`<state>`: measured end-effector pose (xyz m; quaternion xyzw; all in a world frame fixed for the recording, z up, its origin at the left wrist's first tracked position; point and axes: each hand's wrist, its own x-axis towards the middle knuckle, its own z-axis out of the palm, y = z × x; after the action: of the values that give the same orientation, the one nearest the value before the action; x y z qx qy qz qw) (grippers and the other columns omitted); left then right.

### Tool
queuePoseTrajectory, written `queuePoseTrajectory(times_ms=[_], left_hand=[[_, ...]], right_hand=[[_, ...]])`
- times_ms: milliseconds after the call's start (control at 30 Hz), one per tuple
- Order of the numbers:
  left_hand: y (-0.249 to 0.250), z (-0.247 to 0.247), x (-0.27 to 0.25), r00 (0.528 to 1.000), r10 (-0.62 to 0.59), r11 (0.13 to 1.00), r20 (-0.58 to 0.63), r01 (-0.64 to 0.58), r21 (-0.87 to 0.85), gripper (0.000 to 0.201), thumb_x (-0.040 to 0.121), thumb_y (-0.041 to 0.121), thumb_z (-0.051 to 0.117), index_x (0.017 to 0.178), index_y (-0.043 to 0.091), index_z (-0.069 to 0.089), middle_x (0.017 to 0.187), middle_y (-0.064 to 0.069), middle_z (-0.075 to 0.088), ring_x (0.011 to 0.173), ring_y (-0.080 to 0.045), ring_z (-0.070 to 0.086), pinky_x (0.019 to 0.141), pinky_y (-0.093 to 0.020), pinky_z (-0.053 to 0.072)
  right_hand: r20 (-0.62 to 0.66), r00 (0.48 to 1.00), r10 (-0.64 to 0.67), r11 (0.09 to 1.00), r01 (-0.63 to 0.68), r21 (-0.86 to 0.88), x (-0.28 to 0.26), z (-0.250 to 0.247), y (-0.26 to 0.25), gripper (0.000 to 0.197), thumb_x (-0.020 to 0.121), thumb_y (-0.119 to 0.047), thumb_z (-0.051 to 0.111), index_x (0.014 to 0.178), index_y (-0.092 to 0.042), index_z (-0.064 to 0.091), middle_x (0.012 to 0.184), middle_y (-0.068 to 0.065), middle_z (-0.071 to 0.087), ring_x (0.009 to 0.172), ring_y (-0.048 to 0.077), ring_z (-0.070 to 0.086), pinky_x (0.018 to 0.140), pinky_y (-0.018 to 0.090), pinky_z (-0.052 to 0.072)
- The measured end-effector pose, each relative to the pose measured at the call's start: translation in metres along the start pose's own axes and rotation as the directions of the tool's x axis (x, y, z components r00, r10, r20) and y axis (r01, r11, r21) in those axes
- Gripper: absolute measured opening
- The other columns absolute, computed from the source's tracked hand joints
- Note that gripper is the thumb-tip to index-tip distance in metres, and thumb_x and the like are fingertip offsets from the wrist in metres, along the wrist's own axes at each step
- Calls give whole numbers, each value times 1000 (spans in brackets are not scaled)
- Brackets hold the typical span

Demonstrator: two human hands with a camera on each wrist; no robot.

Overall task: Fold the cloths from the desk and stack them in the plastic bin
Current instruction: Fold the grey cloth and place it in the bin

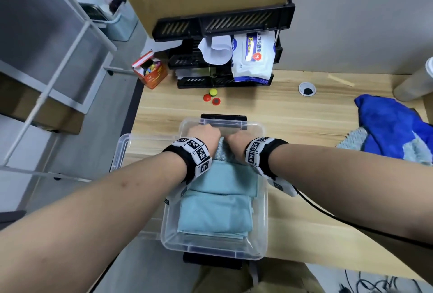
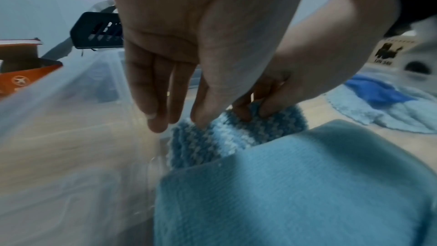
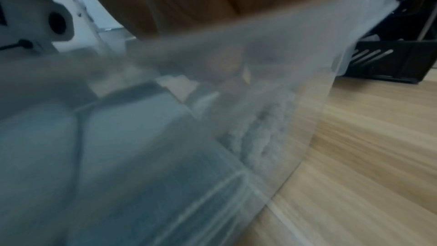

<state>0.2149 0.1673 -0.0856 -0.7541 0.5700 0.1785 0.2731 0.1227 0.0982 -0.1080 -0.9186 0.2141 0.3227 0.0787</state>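
A clear plastic bin [image 1: 263, 210] stands at the desk's near edge with folded teal cloths [image 1: 215, 213] lying in it. At its far end a blue-and-white striped knit cloth [image 2: 236, 134] stands on edge between the teal cloths [image 2: 295, 184] and the bin wall [image 2: 82, 119]. My left hand [image 1: 203, 133] points straight fingers [image 2: 156, 119] down onto that cloth's left part. My right hand [image 1: 236, 140] pinches its top edge, as the left wrist view shows. The right wrist view is blurred, with the cloth [image 3: 260, 137] seen through the bin wall [image 3: 260, 63]. A dark blue cloth [image 1: 393, 126] and a light blue one [image 1: 351, 138] lie crumpled at the desk's right.
The bin's lid [image 1: 121, 149] lies to the left of the bin. Behind the bin are a black flat object [image 1: 223, 117], three round magnets [image 1: 210, 98], a black file rack [image 1: 222, 81] with a wipes pack [image 1: 253, 58], and an orange box [image 1: 150, 72]. A black cable [image 1: 328, 215] trails off my right wrist.
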Motion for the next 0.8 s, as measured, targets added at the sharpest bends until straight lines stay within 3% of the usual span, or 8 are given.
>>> queuePoseTrajectory(times_ms=[133, 233, 300, 400, 467, 533, 600, 800], left_hand=[[2, 10, 10, 980, 145, 989, 137, -138, -62, 4, 85, 12, 63, 88, 13, 66, 101, -10, 71, 85, -27, 65, 74, -33, 53], [3, 22, 15, 957, 192, 979, 218, -173, -106, 17, 81, 14, 65, 97, 14, 70, 98, -7, 70, 85, -26, 65, 83, -37, 57], [4, 25, 18, 954, 185, 981, 237, -165, -104, 20, 81, 15, 62, 100, 13, 69, 95, -7, 70, 85, -26, 66, 83, -38, 58], [6, 25, 20, 952, 177, 983, 250, -162, -80, 26, 85, 15, 63, 111, 10, 66, 105, -8, 67, 98, -28, 65, 88, -35, 54], [6, 25, 22, 947, 172, 984, 271, -155, -84, 27, 84, 15, 64, 111, 11, 66, 109, -7, 67, 100, -28, 65, 89, -35, 53], [6, 24, 22, 942, 154, 988, 299, -146, -51, 24, 80, 20, 65, 103, 15, 70, 100, -5, 71, 89, -26, 67, 85, -37, 57], [8, 24, 24, 939, 133, 991, 318, -128, -37, 19, 77, 22, 65, 94, 17, 71, 91, -4, 70, 80, -24, 68, 81, -39, 59], [13, 25, 24, 925, 133, 990, 355, -139, -9, 26, 78, 30, 69, 101, 18, 70, 98, -5, 68, 90, -26, 67, 86, -37, 56]], right_hand=[[4, 1000, -22, 1000, 22, 7, 5, 5, -3, 12, 79, -28, 67, 88, -24, 61, 69, -3, 59, 65, 22, 56, 60, 28, 50], [64, 997, -51, 998, 49, 27, 13, 13, -4, 18, 84, -27, 56, 97, -24, 69, 96, 4, 71, 82, 26, 67, 81, 39, 56], [72, 996, -49, 998, 51, -23, 8, 13, -7, 24, 87, -32, 54, 104, -28, 70, 104, 3, 69, 89, 26, 66, 83, 38, 53], [-35, 997, -72, 984, 66, -164, -5, 8, -11, 36, 94, -41, 51, 120, -20, 64, 118, 9, 57, 106, 29, 57, 85, 38, 48], [-21, 998, -64, 976, 58, -212, -8, 4, -12, 29, 95, -35, 52, 115, -18, 65, 108, 6, 57, 103, 27, 57, 82, 36, 48], [151, 987, -48, 981, 75, -178, -5, 3, -9, 14, 89, -29, 61, 93, -15, 64, 86, -4, 60, 80, 22, 63, 71, 29, 51], [267, 962, -60, 966, 123, -226, 0, 8, -8, 15, 79, -26, 72, 90, -17, 68, 74, -5, 62, 62, 20, 61, 64, 36, 57], [308, 941, -136, 942, 220, -255, -2, 12, -1, 13, 77, -21, 72, 89, -21, 66, 72, -3, 58, 65, 22, 60, 67, 41, 58]])
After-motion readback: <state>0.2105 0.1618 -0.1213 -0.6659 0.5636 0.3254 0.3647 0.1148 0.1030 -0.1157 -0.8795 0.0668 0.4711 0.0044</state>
